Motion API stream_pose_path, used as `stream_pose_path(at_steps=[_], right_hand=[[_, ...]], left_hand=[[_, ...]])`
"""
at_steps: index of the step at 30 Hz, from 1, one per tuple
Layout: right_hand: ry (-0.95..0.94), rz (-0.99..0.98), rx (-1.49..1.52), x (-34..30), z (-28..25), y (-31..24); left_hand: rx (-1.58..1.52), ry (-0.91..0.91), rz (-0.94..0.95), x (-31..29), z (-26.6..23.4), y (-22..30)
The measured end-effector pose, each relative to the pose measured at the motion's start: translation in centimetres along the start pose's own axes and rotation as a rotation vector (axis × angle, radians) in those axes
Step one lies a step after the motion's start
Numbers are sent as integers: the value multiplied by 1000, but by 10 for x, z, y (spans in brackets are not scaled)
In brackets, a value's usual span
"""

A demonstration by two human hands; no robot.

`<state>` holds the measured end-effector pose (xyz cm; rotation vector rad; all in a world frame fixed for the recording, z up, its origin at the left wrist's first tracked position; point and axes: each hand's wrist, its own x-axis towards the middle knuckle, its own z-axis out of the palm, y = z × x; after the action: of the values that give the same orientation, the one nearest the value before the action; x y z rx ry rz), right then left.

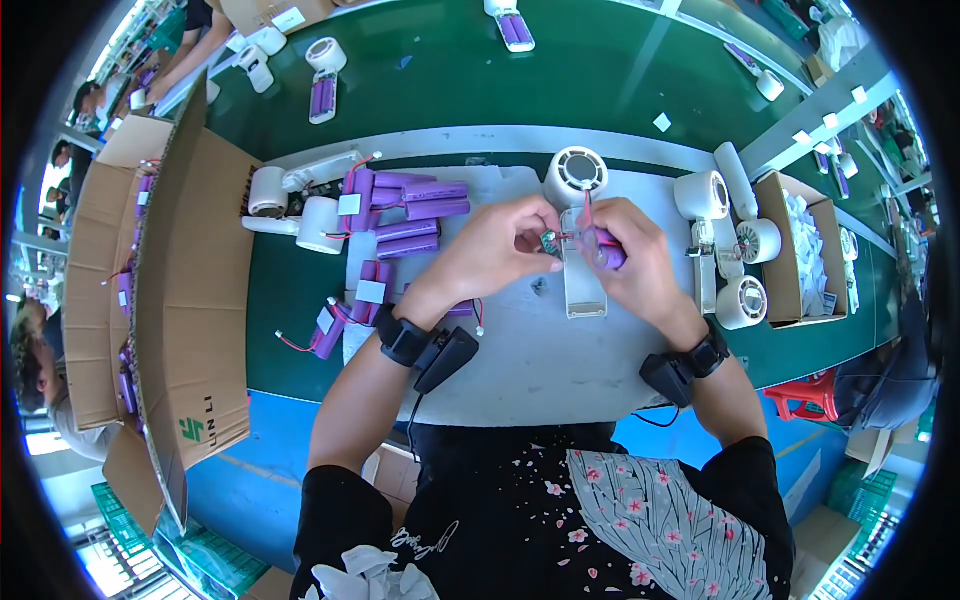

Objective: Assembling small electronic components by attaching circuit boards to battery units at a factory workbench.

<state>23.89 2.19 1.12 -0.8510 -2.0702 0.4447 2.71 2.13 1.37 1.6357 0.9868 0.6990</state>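
In front of me lies a white handheld fan housing with a round head (578, 172) and an opened handle shell (586, 290). My left hand (505, 245) pinches a small green circuit board (549, 242) beside the handle. Red wires run from the board toward my right hand (632, 262). Those fingers close round a purple thing (609, 256), mostly covered, with a reddish piece (588, 207) rising near the fan head; I cannot tell its kind. Left of my left hand, purple battery packs (408, 236) with wires and white labels lie in a loose pile.
A large cardboard box (205, 300) holding battery packs stands at left. White fan parts (320, 222) lie behind the batteries, and more fan bodies (702, 196) sit at right. Beyond them is a small box (800, 250) of white pieces. Fans (325, 80) dot the green belt (430, 90).
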Motion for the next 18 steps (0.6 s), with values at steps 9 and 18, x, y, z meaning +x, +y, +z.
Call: stream_pose_path(at_steps=[9,18], right_hand=[[-106,106,-69,2,2,-13],[-151,82,-68,1,4,-15]], left_hand=[[41,19,43,-4,0,1],[125,100,195,-3,2,-8]])
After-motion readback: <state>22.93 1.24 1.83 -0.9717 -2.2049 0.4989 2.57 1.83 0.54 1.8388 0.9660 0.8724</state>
